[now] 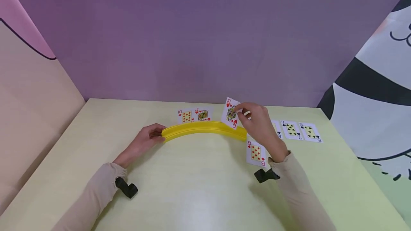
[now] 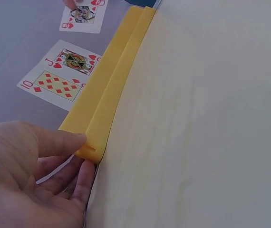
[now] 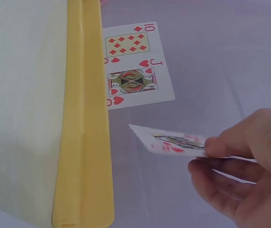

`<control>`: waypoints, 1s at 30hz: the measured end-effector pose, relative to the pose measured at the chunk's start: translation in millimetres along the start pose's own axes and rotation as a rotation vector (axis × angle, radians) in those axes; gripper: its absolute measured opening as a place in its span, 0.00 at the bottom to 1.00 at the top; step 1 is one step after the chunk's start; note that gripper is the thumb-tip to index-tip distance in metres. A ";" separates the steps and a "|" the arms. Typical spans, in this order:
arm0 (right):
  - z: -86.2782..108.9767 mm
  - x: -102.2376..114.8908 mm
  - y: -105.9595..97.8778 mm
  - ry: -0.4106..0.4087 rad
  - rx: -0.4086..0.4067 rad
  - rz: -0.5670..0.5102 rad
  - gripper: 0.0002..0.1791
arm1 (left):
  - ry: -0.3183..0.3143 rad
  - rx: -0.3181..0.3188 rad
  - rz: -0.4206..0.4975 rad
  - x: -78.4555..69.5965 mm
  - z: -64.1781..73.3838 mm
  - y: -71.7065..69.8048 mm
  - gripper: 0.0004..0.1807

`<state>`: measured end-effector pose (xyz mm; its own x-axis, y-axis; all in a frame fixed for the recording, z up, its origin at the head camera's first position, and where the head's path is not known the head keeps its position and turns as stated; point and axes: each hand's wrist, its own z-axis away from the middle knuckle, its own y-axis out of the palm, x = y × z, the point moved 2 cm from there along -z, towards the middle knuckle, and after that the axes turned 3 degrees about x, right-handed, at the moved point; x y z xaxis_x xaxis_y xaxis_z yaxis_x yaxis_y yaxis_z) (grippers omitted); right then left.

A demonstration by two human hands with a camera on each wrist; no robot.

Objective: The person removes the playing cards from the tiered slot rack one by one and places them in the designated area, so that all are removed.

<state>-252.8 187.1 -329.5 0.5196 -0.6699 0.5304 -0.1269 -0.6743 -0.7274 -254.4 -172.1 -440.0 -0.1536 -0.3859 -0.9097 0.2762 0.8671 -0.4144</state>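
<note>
The left hand [image 1: 148, 138] pinches a curved yellow plastic rack [image 1: 199, 127] by its nine-o'clock end — the right hand [image 1: 259, 124], a rectangular white queen-of-hearts card [image 1: 229, 112].

The head camera looked forward and down across the table [image 1: 199, 188] toward the purple wall [image 1: 205, 38]. From much nearer, the two wrist cameras faced along the yellow holder [image 1: 202, 127] from opposite ends, sharing the ten [image 2: 57, 85] and jack [image 3: 134, 81].
</note>
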 end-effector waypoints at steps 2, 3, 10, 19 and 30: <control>0.2 0.2 -1.1 -0.013 -0.021 0.002 0.10 | 0.002 0.000 -0.003 -0.2 -0.1 -0.6 0.18; 0.7 0.3 -2.0 -0.022 -0.034 0.008 0.11 | 0.008 0.004 -0.006 -0.5 -0.1 -0.5 0.18; 11.2 -5.7 -11.5 -0.086 -0.143 0.042 0.12 | 0.014 0.006 0.010 -2.3 -2.5 3.6 0.18; 38.2 -20.6 -29.6 -0.070 -0.184 0.086 0.13 | 0.026 0.004 0.005 -0.6 -7.8 5.7 0.18; 69.5 -32.7 -52.2 0.014 -0.179 0.141 0.13 | 0.012 -0.003 -0.012 -4.3 -7.0 0.4 0.19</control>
<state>-204.4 265.9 -339.1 0.4746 -0.7650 0.4354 -0.3462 -0.6170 -0.7067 -260.3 -167.9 -436.1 -0.1686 -0.3926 -0.9041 0.2711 0.8634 -0.4255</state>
